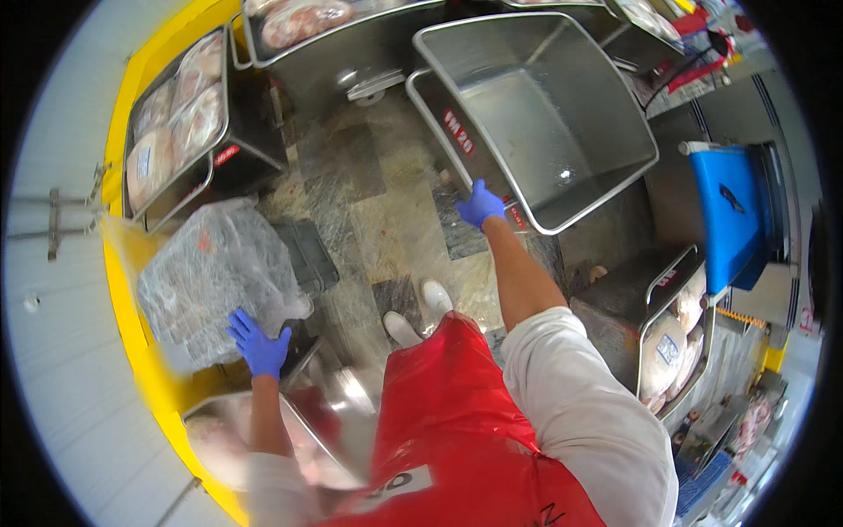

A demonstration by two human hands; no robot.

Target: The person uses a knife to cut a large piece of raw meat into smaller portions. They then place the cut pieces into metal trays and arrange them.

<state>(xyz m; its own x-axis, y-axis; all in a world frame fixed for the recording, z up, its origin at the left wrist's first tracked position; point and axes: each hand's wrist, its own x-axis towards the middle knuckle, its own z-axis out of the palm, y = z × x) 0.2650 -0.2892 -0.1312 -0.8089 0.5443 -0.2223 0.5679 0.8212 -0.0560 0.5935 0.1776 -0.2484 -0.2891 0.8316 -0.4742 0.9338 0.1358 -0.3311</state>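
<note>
My left hand [261, 346] in a blue glove has its fingers spread against a bundle covered in cloudy clear plastic [211, 272], which rests by a grey plastic crate [312, 263]. My right hand [481, 206], also gloved blue, grips the near-left rail of a bare-bottomed steel bin [606, 123]; its fingertips are partly hidden. Below my left arm, a steel bin [320, 422] holds pale pink wrapped pieces, blurred at the lower edge. A red apron [443, 395] and white boots [436, 297] show beneath me.
Steel bins of wrapped meat stand at left [246, 171], top [316, 66] and right [615, 329]. A blue panel [729, 211] is at the right. A white wall [61, 325] with yellow edging runs along the left. Patterned tile floor [382, 220] lies between the bins.
</note>
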